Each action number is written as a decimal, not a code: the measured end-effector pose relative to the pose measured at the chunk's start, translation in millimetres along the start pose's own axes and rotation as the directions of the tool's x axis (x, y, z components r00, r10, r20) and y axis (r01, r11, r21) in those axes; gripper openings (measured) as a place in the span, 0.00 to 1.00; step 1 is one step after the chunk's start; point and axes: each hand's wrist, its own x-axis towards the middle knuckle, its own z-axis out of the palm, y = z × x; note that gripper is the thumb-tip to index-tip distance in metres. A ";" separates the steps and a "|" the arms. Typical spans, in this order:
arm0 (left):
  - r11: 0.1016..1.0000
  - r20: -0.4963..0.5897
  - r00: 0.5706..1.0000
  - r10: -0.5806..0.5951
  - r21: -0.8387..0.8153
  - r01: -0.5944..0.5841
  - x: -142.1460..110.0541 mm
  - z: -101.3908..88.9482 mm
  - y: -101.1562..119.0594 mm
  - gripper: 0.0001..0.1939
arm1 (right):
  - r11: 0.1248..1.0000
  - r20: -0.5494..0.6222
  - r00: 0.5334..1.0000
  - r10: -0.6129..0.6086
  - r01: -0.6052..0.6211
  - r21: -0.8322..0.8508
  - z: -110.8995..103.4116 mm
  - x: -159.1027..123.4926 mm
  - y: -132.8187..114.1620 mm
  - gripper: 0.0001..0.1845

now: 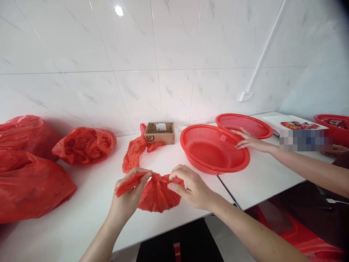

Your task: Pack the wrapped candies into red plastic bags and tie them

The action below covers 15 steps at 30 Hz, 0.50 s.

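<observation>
A small red plastic bag (160, 198) sits gathered at its neck on the white table (95, 203), near the front edge. My left hand (129, 189) pinches one twisted end of the bag between thumb and fingers. On the other side, my right hand (188, 185) has its thumb and fingertips closed on the other end. A knot or tight twist shows between the two hands. What the bag contains is hidden.
Large filled red bags (32, 185) and a smaller one (85, 145) stand left. Behind are crumpled red bags (135, 153) and a cardboard box (160, 133). A co-worker's hand (248, 140) touches a red basket (212, 153); another basket (245, 125) lies behind.
</observation>
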 end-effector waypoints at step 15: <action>0.970 -0.038 0.975 0.218 0.119 -0.212 2.5 -23.4 36.6 0.02 | 0.989 -0.032 0.999 0.040 -0.035 0.147 58.7 9.7 -31.0 0.15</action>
